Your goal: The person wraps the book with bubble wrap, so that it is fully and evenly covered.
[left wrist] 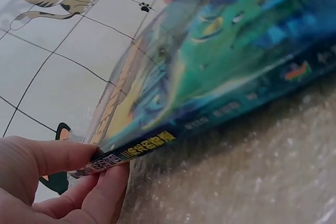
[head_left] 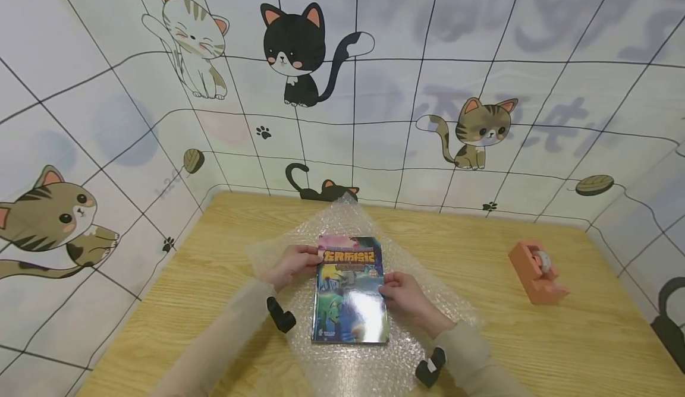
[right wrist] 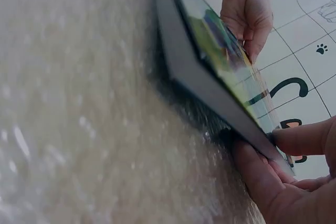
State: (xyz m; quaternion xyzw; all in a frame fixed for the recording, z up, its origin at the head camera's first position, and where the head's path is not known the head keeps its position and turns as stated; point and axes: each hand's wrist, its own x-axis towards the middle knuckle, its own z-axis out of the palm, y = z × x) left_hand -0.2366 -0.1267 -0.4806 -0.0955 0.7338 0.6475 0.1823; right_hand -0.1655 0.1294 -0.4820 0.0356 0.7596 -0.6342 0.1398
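A glossy paperback book (head_left: 350, 302) with a colourful illustrated cover is held by both hands over a sheet of bubble wrap (head_left: 353, 370). My left hand (head_left: 293, 266) pinches its left edge near the top, thumb on the cover and fingers beneath, as the left wrist view shows at the spine (left wrist: 210, 114). On the opposite side my right hand (head_left: 408, 299) pinches the right edge, thumb above and fingers under the pages (right wrist: 210, 95). In the right wrist view the book's near edge stands a little above the bubble wrap (right wrist: 79, 129).
An orange tape dispenser (head_left: 537, 275) with a roll of tape stands on the right of the wooden table (head_left: 455, 242). Cloth walls (head_left: 385, 88) printed with cats and grid lines enclose the table at the back and sides. Each wrist wears a small black camera.
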